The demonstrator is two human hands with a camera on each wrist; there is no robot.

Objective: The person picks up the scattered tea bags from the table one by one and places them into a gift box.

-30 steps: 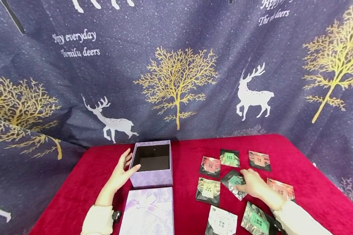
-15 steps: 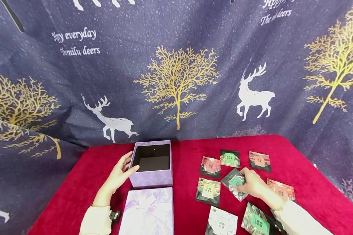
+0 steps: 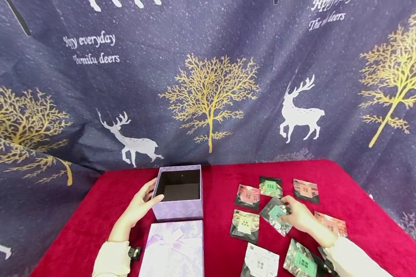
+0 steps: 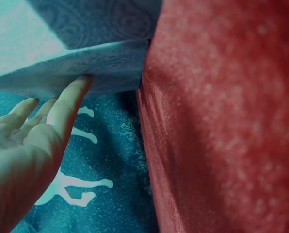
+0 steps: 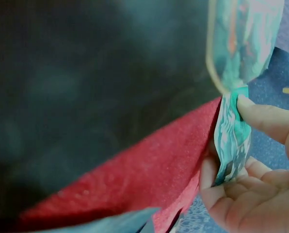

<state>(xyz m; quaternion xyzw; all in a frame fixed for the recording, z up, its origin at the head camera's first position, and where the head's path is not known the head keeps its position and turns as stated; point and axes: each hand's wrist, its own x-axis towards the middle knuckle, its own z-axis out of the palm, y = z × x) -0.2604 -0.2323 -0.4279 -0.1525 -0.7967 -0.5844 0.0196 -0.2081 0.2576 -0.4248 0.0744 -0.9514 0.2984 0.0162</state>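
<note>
In the head view my left hand lies against the left side of an uncovered lilac box, thumb at its near left corner. The left wrist view shows the thumb touching the box wall, the other fingers extended nearby. My right hand pinches the right edge of a dark tea packet with a green label. In the right wrist view the thumb presses the face of this packet and the fingers curl behind it. The box's dark inside holds no packets.
A lilac lid with a bow lies in front of the box. Around my right hand several more tea packets are spread, among them a red one, a yellow one and a white one. A deer-print curtain hangs behind the red cloth.
My left hand has shifted slightly, its fingers now closer against the box's side. The right hand has barely moved, and the pinched packet has shifted only a little.
</note>
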